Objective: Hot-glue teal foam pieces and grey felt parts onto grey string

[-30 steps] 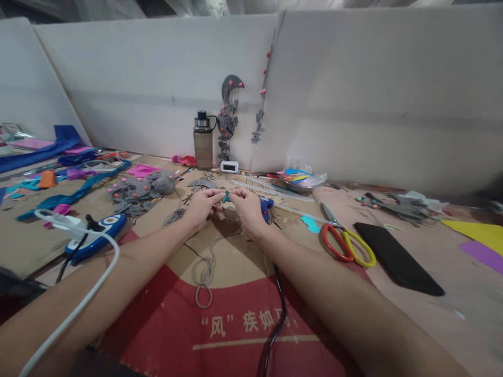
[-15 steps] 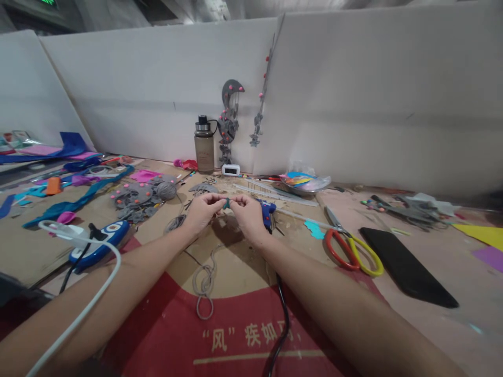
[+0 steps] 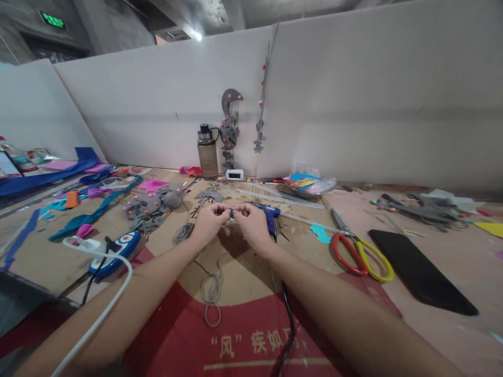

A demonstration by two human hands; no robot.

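Note:
Both hands are held close together above the cardboard, pinching one small dark green piece (image 3: 231,213), its material too small to make out. My left hand (image 3: 208,224) grips its left side between thumb and forefinger. From the other side my right hand (image 3: 253,226) pinches it, fingertips almost touching the left ones. Just right of that hand lies a blue glue gun (image 3: 272,215), partly hidden, with a black cord running toward me. Below the hands, loose grey cord (image 3: 212,290) lies in loops. A coil of grey cord (image 3: 183,233) rests beside my left wrist.
Scissors (image 3: 359,254) with red and yellow handles and a black phone (image 3: 420,269) lie right. Grey felt pieces with pompoms (image 3: 147,207) and a blue power strip (image 3: 118,254) are left. A bottle (image 3: 207,157) stands by the white panel. A white cable (image 3: 98,324) crosses my left forearm.
The view has tilted up, so the table sits lower in the picture. The green piece now shows narrower and darker between my fingertips; both hands keep their pinch.

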